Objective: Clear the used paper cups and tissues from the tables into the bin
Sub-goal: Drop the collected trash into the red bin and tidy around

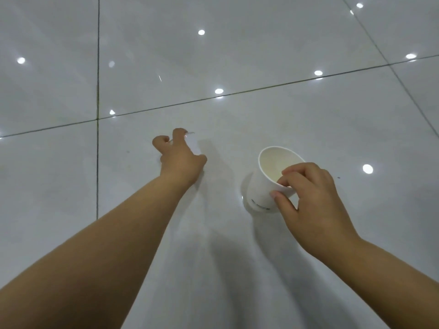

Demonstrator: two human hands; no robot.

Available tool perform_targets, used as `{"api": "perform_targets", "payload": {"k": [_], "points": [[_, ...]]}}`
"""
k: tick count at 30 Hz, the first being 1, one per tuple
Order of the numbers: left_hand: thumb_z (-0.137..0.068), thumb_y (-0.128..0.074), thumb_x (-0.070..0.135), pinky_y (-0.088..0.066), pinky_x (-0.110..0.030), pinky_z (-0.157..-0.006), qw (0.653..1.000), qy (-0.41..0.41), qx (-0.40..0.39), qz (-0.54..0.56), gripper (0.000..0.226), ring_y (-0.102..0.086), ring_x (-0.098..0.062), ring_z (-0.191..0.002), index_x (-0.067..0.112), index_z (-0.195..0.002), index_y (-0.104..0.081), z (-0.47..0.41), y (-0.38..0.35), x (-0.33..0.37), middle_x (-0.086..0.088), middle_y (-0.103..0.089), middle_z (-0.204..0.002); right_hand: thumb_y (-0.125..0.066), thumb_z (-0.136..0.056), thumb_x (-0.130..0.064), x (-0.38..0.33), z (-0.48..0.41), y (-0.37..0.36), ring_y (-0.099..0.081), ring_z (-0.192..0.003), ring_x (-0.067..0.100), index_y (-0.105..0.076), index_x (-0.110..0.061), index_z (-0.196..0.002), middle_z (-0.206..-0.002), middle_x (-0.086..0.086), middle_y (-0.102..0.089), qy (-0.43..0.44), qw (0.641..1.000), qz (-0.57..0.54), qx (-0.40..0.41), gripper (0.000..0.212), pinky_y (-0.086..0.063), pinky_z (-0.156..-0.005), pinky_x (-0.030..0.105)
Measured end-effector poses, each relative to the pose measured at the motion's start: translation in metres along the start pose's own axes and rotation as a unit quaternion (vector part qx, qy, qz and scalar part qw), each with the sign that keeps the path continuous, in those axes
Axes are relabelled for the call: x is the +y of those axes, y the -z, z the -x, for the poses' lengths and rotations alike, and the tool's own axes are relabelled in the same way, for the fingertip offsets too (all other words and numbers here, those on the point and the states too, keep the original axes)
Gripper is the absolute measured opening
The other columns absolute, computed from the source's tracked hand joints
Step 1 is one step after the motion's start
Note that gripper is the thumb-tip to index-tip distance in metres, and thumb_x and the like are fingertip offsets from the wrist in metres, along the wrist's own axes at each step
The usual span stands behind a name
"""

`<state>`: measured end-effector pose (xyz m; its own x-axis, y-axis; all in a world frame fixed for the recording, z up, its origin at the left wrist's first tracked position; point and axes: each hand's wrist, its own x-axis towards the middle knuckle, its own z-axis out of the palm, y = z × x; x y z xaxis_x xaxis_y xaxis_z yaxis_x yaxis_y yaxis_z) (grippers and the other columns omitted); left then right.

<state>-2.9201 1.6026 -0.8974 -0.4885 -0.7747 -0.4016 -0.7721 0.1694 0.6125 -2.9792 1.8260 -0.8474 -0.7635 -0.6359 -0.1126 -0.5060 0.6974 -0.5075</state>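
I am looking down at a glossy white tiled floor. A white paper cup (262,186) stands tilted there, empty inside. My right hand (311,203) pinches its near rim with thumb and fingers. Further left, my left hand (180,162) reaches down with its fingers curled round a second white paper cup (195,146). That cup blends into the floor and is mostly hidden by the hand. Only part of its rim and wall shows, and I cannot tell whether it stands or lies.
The floor (237,55) is large pale tiles with dark grout lines (97,67) and bright reflections of ceiling lights. No table, bin or tissue is in view.
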Motion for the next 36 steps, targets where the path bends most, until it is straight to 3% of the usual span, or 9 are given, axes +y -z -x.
{"api": "perform_targets", "payload": {"k": [3, 8, 12, 17, 23, 27, 31, 33, 36], "points": [[-0.081, -0.064, 0.013, -0.042, -0.027, -0.078, 1.0, -0.001, -0.029, 0.012, 0.064, -0.049, -0.027, -0.095, 0.034, -0.134, -0.034, 0.038, 0.005, -0.011, -0.007, -0.007, -0.148, -0.067, -0.086, -0.018, -0.002, 0.02, 0.005, -0.04, -0.111, 0.018, -0.065, -0.012, -0.098, -0.112, -0.003, -0.05, -0.019, 1.0, -0.009, -0.005, 0.014, -0.033, -0.082, 0.025], [-0.078, -0.07, 0.013, -0.035, -0.008, -0.056, 0.997, 0.03, -0.026, 0.063, 0.077, -0.045, -0.013, -0.091, 0.032, -0.141, -0.029, 0.123, 0.035, -0.026, -0.003, -0.034, -0.138, -0.068, -0.086, -0.023, -0.017, 0.078, 0.032, -0.026, -0.129, 0.022, -0.067, -0.016, -0.101, -0.136, 0.002, -0.039, -0.055, 0.996, -0.028, -0.065, 0.017, -0.035, -0.092, 0.03], [-0.075, -0.074, 0.016, -0.038, -0.012, -0.059, 0.989, 0.093, -0.028, 0.108, 0.077, -0.052, -0.016, -0.098, 0.032, -0.137, -0.033, 0.21, 0.072, -0.022, 0.0, -0.043, -0.131, -0.065, -0.088, -0.027, -0.043, 0.126, 0.085, -0.021, -0.138, 0.022, -0.061, -0.027, -0.097, -0.152, 0.0, -0.021, -0.069, 0.986, -0.051, -0.143, 0.011, -0.031, -0.105, 0.032], [-0.075, -0.077, 0.017, -0.044, -0.026, -0.08, 0.969, 0.183, -0.03, 0.165, 0.073, -0.052, -0.02, -0.108, 0.034, -0.132, -0.036, 0.323, 0.137, 0.017, 0.002, -0.043, -0.13, -0.065, -0.088, -0.027, -0.091, 0.174, 0.171, -0.027, -0.137, 0.02, -0.052, -0.033, -0.09, -0.154, -0.01, -0.014, -0.086, 0.972, -0.083, -0.203, 0.015, -0.042, -0.104, 0.034], [-0.077, -0.076, 0.014, -0.041, -0.014, -0.065, 0.956, 0.197, -0.028, 0.214, 0.076, -0.052, -0.006, -0.091, 0.031, -0.136, -0.032, 0.44, 0.238, 0.092, 0.003, -0.043, -0.121, -0.069, -0.085, -0.02, -0.16, 0.227, 0.283, -0.028, -0.135, 0.021, -0.056, -0.028, -0.085, -0.147, -0.005, -0.03, -0.07, 0.973, -0.095, -0.2, 0.015, -0.034, -0.096, 0.025], [-0.075, -0.078, 0.017, -0.041, -0.017, -0.062, 0.957, 0.188, -0.001, 0.219, 0.068, -0.054, -0.007, -0.09, 0.031, -0.128, -0.037, 0.503, 0.302, 0.138, 0.005, -0.048, -0.114, -0.07, -0.084, -0.02, -0.202, 0.259, 0.35, -0.03, -0.132, 0.017, -0.056, -0.028, -0.081, -0.142, -0.007, -0.035, -0.048, 0.974, -0.125, -0.183, 0.017, -0.027, -0.093, 0.021], [-0.074, -0.078, 0.014, -0.041, -0.014, -0.059, 0.944, 0.201, 0.052, 0.256, 0.062, -0.057, -0.007, -0.09, 0.03, -0.12, -0.04, 0.556, 0.346, 0.171, 0.004, -0.053, -0.111, -0.071, -0.083, -0.021, -0.23, 0.277, 0.4, -0.036, -0.13, 0.018, -0.053, -0.034, -0.075, -0.134, -0.012, -0.037, -0.02, 0.973, -0.153, -0.169, 0.024, -0.032, -0.096, 0.025], [-0.074, -0.078, 0.012, -0.044, -0.017, -0.061, 0.931, 0.217, 0.077, 0.285, 0.062, -0.057, -0.009, -0.092, 0.029, -0.119, -0.04, 0.58, 0.358, 0.185, 0.004, -0.054, -0.11, -0.071, -0.083, -0.021, -0.242, 0.281, 0.421, -0.037, -0.128, 0.017, -0.05, -0.038, -0.074, -0.13, -0.016, -0.036, 0.006, 0.971, -0.156, -0.184, 0.028, -0.032, -0.096, 0.024], [-0.074, -0.077, 0.01, -0.045, -0.019, -0.062, 0.909, 0.243, 0.114, 0.32, 0.06, -0.057, -0.01, -0.091, 0.029, -0.117, -0.039, 0.617, 0.368, 0.208, 0.004, -0.054, -0.108, -0.07, -0.084, -0.021, -0.255, 0.28, 0.452, -0.036, -0.128, 0.016, -0.055, -0.03, -0.08, -0.134, -0.012, -0.038, 0.061, 0.963, -0.135, -0.224, 0.018, -0.029, -0.094, 0.02]]}}
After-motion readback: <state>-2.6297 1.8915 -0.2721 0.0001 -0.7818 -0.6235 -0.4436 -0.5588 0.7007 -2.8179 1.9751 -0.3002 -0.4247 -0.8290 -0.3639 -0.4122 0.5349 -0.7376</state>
